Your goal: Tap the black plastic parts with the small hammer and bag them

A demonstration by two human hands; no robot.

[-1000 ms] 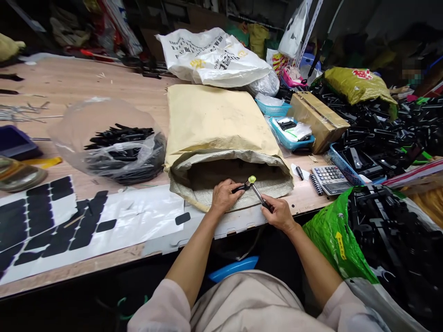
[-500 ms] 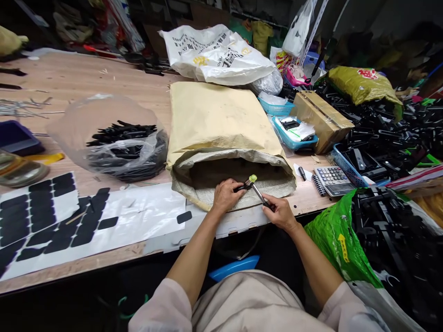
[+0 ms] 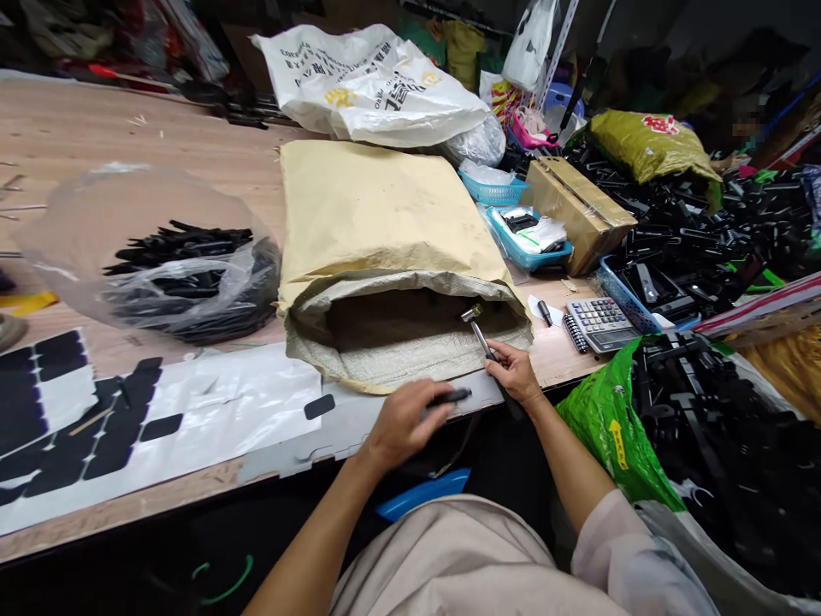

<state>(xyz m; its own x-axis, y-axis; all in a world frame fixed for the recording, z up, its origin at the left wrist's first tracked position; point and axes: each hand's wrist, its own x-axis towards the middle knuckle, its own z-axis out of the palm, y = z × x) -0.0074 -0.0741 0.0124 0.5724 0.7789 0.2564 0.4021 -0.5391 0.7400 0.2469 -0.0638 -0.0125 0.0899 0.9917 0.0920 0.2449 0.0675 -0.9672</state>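
Black-handled, silver-shafted hammer [image 3: 481, 340]: gripped in my right hand [image 3: 514, 371], long axis near-right to far-left, head at mouth of cream paper sack [image 3: 391, 210]. Slender black piece [image 3: 454, 396]: held in my left hand [image 3: 403, 423], pointing right.

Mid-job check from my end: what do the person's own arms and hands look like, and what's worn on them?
The left hand and right hand are both ungloved, with no watch or bracelet showing at the wrists. Both forearms are bare. A loose, pale beige sleeve covers the right upper arm; the left sleeve is out of frame.
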